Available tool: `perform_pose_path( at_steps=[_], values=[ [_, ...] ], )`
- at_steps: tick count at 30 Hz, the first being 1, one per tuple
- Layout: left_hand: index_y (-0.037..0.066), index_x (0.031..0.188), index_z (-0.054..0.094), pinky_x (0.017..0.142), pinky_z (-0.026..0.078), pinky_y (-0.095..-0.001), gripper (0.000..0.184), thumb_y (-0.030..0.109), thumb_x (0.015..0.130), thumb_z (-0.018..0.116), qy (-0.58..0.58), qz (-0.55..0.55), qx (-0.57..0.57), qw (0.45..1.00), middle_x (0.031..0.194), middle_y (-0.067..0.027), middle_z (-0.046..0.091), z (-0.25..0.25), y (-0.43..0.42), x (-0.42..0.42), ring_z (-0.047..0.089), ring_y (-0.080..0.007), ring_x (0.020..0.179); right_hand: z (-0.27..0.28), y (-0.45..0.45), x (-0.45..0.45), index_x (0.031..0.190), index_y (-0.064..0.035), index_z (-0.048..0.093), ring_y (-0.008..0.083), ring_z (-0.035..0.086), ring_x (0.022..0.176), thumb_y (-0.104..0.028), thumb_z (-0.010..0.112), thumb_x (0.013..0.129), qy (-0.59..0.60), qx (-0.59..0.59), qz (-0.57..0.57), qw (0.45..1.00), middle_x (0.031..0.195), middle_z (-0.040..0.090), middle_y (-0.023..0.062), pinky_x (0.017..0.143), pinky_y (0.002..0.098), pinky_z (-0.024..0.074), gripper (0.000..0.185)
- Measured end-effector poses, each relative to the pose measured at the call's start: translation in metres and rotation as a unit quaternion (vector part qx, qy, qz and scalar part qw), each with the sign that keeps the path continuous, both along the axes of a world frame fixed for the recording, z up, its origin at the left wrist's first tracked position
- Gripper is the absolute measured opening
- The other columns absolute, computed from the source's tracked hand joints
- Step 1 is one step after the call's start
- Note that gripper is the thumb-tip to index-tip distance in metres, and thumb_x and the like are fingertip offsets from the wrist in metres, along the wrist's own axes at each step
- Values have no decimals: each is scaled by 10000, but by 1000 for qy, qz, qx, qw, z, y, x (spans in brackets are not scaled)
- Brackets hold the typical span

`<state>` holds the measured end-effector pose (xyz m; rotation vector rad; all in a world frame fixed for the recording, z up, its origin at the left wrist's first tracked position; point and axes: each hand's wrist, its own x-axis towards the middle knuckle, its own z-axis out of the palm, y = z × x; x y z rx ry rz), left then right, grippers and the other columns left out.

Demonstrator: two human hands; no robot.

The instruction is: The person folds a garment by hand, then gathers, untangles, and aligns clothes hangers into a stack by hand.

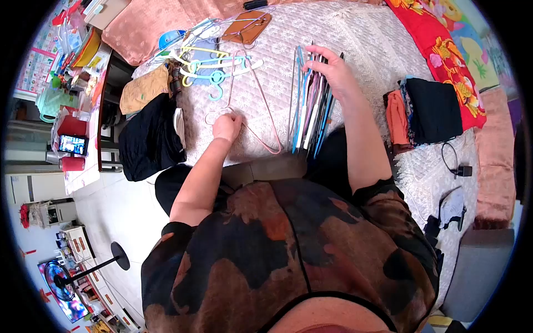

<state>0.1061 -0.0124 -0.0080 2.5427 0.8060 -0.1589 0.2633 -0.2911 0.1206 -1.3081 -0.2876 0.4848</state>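
Note:
My left hand (226, 127) is closed on a pink wire hanger (265, 114) near its hook, and the hanger lies tilted over the quilted bed cover. To its right stands a tight row of hangers (309, 116) in blue, white, black and purple. My right hand (332, 72) is at the far end of that row, thumb and fingers curled over the hangers. Beyond my left hand, a yellow plastic hanger (202, 54) and a light blue hanger (217, 76) lie on a loose pile, with several wire hangers (208, 33) behind them.
Folded dark clothes (150, 139) and a tan garment (145, 89) sit at the bed's left edge. Another folded stack (433, 111) lies right, near a red floral blanket (452, 61). A brown flat item (247, 28) rests at the back. A fan (119, 256) stands on the floor, lower left.

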Motion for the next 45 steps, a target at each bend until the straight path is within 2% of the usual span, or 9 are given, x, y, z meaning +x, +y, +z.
perform_pose_path(
  at_steps=[4,6,10,15,19,21,23,27,45],
  values=[
    [13,798,688,708,521,-402,333,318,848,566,-60,-30,77,995,806,-191,679,-24,11,9,660,-325,764,-10,6,1,1248,-48,556,110,635,825,-83,641,846,-67,-23,-31,997,918,687,99,739,230,504,413],
    [8,902,625,544,519,-367,194,173,870,528,-118,156,-305,932,711,-144,636,-35,18,13,629,-244,616,-21,10,7,1234,-50,571,96,623,819,-90,634,854,-114,-32,-44,992,907,691,86,741,225,494,387],
    [2,1221,410,432,457,-274,358,-7,866,456,-272,137,-454,837,722,-74,569,16,-21,3,533,-141,508,-20,7,4,1203,-59,604,63,581,777,-109,609,878,-160,-61,-52,984,850,696,37,745,213,466,329],
    [11,1238,439,443,441,-258,372,-7,867,459,-312,46,-450,836,720,-64,562,71,-31,12,516,-118,522,-15,11,0,1144,-42,636,68,613,751,-86,606,866,-164,-55,-96,980,807,690,50,680,209,467,283],
    [40,1254,521,498,437,-252,366,62,889,536,-306,-58,-339,888,671,-43,545,102,-36,22,507,-101,538,-16,10,6,1155,-26,620,109,643,766,-48,601,867,-107,47,-90,989,815,686,84,700,233,506,290],
    [55,1176,588,531,450,-290,296,111,885,591,-257,-167,-58,950,634,-71,559,120,-28,23,529,-146,545,-18,7,7,1168,-22,607,129,651,764,-26,601,861,-71,70,-85,991,831,681,101,702,244,522,306],
    [78,1080,635,692,492,-353,246,129,840,627,-286,-244,131,917,672,-118,608,135,-16,20,589,-296,635,-21,6,10,1182,-25,596,135,650,760,-18,607,855,-76,91,-79,990,850,678,107,688,242,522,327],
    [133,884,622,1020,301,-546,158,44,760,582,-278,-301,386,827,810,-37,632,191,-7,7,579,-230,903,-13,5,7,1179,-32,598,142,649,768,0,603,849,-47,94,-91,990,849,676,104,698,238,522,331],
    [144,1056,576,1094,224,-567,232,121,832,518,-261,-402,186,858,1139,-74,611,86,-61,93,496,-244,1217,0,22,-25,1183,-18,580,99,615,798,-67,641,851,-6,152,70,986,928,660,75,734,229,497,340]
  ],
)
